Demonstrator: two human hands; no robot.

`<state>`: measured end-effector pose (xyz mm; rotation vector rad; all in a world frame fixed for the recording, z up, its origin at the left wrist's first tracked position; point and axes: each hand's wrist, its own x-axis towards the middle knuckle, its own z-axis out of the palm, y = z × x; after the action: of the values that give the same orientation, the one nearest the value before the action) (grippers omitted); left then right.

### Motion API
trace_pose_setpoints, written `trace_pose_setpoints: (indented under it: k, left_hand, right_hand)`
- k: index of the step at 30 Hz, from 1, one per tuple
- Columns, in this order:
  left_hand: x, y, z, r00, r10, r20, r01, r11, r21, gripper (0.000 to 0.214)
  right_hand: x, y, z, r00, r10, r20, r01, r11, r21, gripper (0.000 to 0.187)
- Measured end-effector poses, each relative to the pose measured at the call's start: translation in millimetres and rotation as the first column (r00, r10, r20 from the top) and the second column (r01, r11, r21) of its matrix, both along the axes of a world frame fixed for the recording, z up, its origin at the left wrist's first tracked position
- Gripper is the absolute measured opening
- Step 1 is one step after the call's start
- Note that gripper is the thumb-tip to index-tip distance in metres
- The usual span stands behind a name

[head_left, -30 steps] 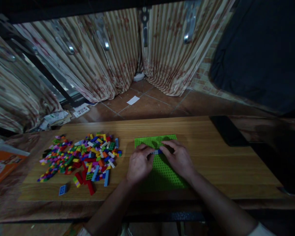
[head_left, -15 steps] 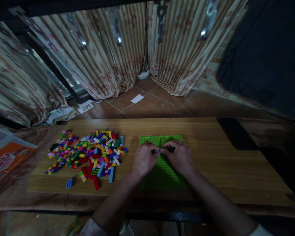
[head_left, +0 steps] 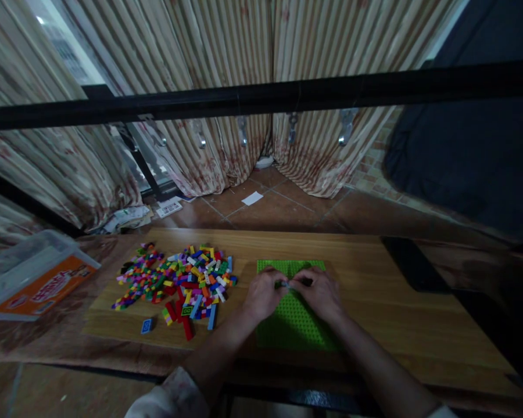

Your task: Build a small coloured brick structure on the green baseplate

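Over the upper part of a green studded baseplate (head_left: 294, 325), my left hand (head_left: 265, 292) and my right hand (head_left: 320, 290) meet with their fingertips close together. Both hands are closed in a pinch. Between the fingertips shows a tiny pale bluish piece (head_left: 286, 284), mostly covered and too small to name. Which hand bears it, or whether both do, I cannot tell. To the left of my left hand spreads a heap of mixed toy bricks (head_left: 196, 276) in many colours. A single blue brick (head_left: 146, 325) lies apart, in front of the heap.
The wooden board (head_left: 375, 325) carries the baseplate and bricks. A clear plastic box with an orange label (head_left: 47, 290) stands at the far left. A dark flat object (head_left: 416, 267) lies on the right. Beyond, a black bar (head_left: 226, 103) with metal hooks crosses before striped curtains (head_left: 226, 52).
The view has tilted up and shifted left, so the table sits lower and the black bar shows fully. My hands stay together over the baseplate, still pinching.
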<state>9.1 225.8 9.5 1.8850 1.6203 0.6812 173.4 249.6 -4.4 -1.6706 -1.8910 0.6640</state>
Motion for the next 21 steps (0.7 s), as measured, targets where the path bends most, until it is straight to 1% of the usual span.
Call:
trace_pose_setpoints:
  k: [3, 5, 7, 8, 10, 12, 16, 19, 21]
  left_hand:
    - [-9.1, -7.5, 5.5, 0.997, -0.019, 0.076, 0.02, 1.0, -0.011, 0.044]
    - [-18.1, -13.6, 11.9, 0.993, 0.004, 0.118, -0.001, 1.0, -0.023, 0.049]
    - [-27.3, -20.4, 18.2, 0.992, 0.056, 0.11, -0.055, 0.998, -0.009, 0.042]
    - [-31.0, -23.9, 20.6, 0.991, 0.091, 0.096, -0.091, 0.996, -0.007, 0.039]
    - [-34.8, -30.9, 23.6, 0.987, 0.148, 0.059, -0.148, 0.989, -0.004, 0.035]
    - [-32.9, -36.7, 24.6, 0.986, 0.166, 0.021, -0.165, 0.986, -0.013, 0.033]
    - [-17.3, -42.7, 22.9, 0.991, 0.127, -0.051, -0.129, 0.991, -0.039, 0.035]
    - [-6.8, -45.2, 18.5, 0.993, 0.08, -0.087, -0.083, 0.996, -0.028, 0.035]
    - [-3.4, -47.1, 15.4, 0.991, 0.048, -0.124, -0.052, 0.998, -0.037, 0.035]
  right_hand:
    - [10.3, 6.2, -1.9, 0.977, -0.022, -0.21, 0.02, 1.0, -0.015, 0.029]
    - [19.0, 10.3, 0.6, 0.96, -0.071, -0.272, 0.068, 0.998, -0.019, 0.034]
    - [26.4, 12.9, 5.5, 0.962, -0.1, -0.255, 0.103, 0.995, -0.004, 0.034]
    - [28.9, 13.1, 8.4, 0.965, -0.097, -0.244, 0.1, 0.995, 0.001, 0.033]
    - [30.7, 11.1, 13.8, 0.976, -0.049, -0.21, 0.051, 0.999, 0.001, 0.03]
    - [28.4, 6.3, 17.9, 0.985, 0.015, -0.172, -0.015, 1.0, -0.001, 0.026]
    - [15.5, -3.9, 20.8, 0.985, 0.129, -0.111, -0.125, 0.991, 0.042, 0.024]
    - [4.7, -6.9, 18.2, 0.973, 0.214, -0.092, -0.204, 0.973, 0.105, 0.025]
    - [0.0, -6.2, 14.7, 0.965, 0.247, -0.085, -0.237, 0.965, 0.113, 0.026]
